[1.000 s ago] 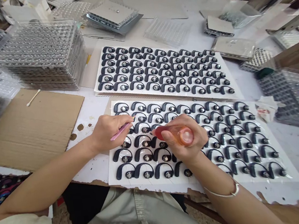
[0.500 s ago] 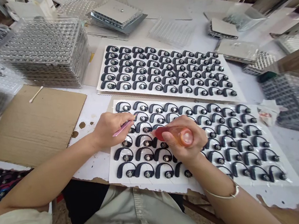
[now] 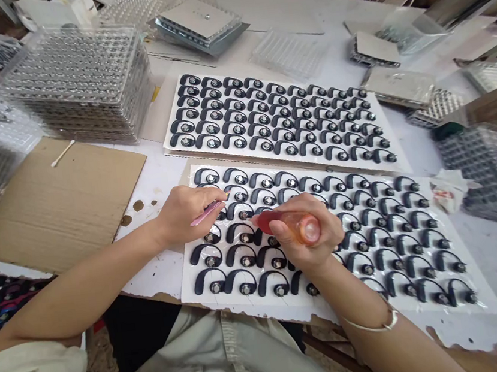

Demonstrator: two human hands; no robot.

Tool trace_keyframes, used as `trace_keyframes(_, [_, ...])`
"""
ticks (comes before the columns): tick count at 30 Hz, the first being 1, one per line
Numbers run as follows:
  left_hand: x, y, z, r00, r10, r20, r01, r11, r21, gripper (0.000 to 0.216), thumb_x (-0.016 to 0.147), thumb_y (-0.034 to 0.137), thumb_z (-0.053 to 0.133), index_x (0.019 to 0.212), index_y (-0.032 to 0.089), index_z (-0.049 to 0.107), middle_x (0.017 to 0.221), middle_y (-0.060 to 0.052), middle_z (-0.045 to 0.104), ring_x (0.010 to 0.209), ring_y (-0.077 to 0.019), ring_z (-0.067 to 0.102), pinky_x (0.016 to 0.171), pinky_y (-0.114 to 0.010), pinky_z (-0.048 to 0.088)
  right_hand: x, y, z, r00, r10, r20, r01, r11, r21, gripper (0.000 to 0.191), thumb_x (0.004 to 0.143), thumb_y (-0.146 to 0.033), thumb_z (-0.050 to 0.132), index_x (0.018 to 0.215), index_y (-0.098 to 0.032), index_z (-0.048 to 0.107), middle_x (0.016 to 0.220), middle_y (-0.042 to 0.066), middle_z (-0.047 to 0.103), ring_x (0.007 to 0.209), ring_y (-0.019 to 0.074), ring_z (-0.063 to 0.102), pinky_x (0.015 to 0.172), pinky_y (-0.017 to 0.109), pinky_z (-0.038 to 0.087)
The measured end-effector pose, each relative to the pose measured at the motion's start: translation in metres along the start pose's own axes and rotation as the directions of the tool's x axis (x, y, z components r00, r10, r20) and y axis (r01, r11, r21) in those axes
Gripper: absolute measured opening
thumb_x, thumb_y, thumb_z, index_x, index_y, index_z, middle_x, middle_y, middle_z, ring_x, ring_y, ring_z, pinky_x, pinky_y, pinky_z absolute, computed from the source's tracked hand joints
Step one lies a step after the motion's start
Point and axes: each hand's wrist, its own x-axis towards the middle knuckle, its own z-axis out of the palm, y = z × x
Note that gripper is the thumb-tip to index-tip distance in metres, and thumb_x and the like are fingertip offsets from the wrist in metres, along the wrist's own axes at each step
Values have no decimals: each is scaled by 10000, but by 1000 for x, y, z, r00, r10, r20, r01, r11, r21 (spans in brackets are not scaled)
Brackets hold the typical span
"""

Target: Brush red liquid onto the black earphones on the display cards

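Observation:
My left hand [image 3: 191, 212] is closed around a thin pink stick-like tool [image 3: 206, 213], possibly tweezers, over the left side of the near white sheet [image 3: 484, 296]. In my right hand [image 3: 313, 238] is a small squeeze bottle [image 3: 307, 228] with reddish-orange contents, tilted so its narrow tip points left at the earpieces. Rows of black hook-shaped earpieces [image 3: 278, 259] with round silvery spots lie on this sheet. The bottle tip hovers near one earpiece in the third row; whether it touches cannot be seen. My hands hide several earpieces.
Behind lies a second sheet of earpieces [image 3: 235, 115]. A cotton swab [image 3: 63, 153] rests on brown cardboard [image 3: 59, 209] at left. Stacked clear trays [image 3: 68, 81] stand beyond it, with more trays [image 3: 490, 162] at right near a crumpled tissue [image 3: 451, 190].
The view has shifted slightly, so the surroundings sit a little further right. Both hands keep nearly the same place and grip over the near sheet.

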Motion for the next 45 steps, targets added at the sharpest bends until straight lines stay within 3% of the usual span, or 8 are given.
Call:
trace_keyframes(7, [-2, 2, 1, 998, -13, 55, 12, 1000, 12, 160, 833, 102, 558, 973, 138, 628, 890, -55, 746, 766, -168, 725, 645, -224, 585, 2, -2, 1, 999, -39, -3, 39, 999, 0, 177, 742, -239, 710, 868, -192, 595, 637, -11, 584, 528, 117, 534, 459, 269, 445])
trace_keyframes(26, [0, 4, 0, 997, -24, 73, 24, 1000, 5, 144, 848, 120, 545, 956, 135, 638, 898, -57, 746, 772, -167, 723, 667, -227, 585, 2, -2, 1, 999, -48, 17, 48, 999, -18, 198, 726, -217, 715, 883, -200, 597, 660, -1, 603, 545, 137, 550, 481, 289, 471])
trace_keyframes(29, [0, 4, 0, 998, -7, 69, 6, 1000, 13, 141, 856, 134, 540, 955, 151, 640, 887, -51, 748, 770, -166, 725, 678, -230, 587, 2, -3, 1, 999, -38, 19, 39, 999, -26, 195, 732, -230, 712, 886, -210, 595, 661, -5, 607, 543, 139, 552, 485, 293, 476])
trace_keyframes(34, [0, 5, -2, 984, 62, 169, -58, 998, -29, 130, 855, 156, 548, 927, 187, 652, 851, -18, 746, 766, -160, 725, 683, -228, 587, 3, -4, 1, 999, -43, 22, 44, 998, -36, 194, 738, -252, 714, 875, -204, 585, 654, -6, 591, 546, 132, 548, 484, 284, 464])
trace_keyframes(42, [0, 5, -2, 978, 85, 190, -88, 996, 9, 134, 859, 167, 539, 932, 194, 647, 851, -14, 746, 755, -153, 723, 673, -222, 590, 2, -1, 3, 1000, -3, 20, 3, 1000, 7, 214, 721, -259, 734, 876, -203, 599, 668, -2, 602, 552, 132, 556, 484, 291, 469])
trace_keyframes(45, [0, 4, -1, 979, 104, 177, -110, 994, 20, 136, 857, 165, 542, 938, 198, 646, 841, -13, 745, 758, -155, 725, 674, -224, 596, 10, 0, -3, 998, 9, -69, -2, 995, 101, 139, 768, -298, 694, 851, -232, 604, 625, -26, 583, 494, 116, 540, 399, 261, 431])
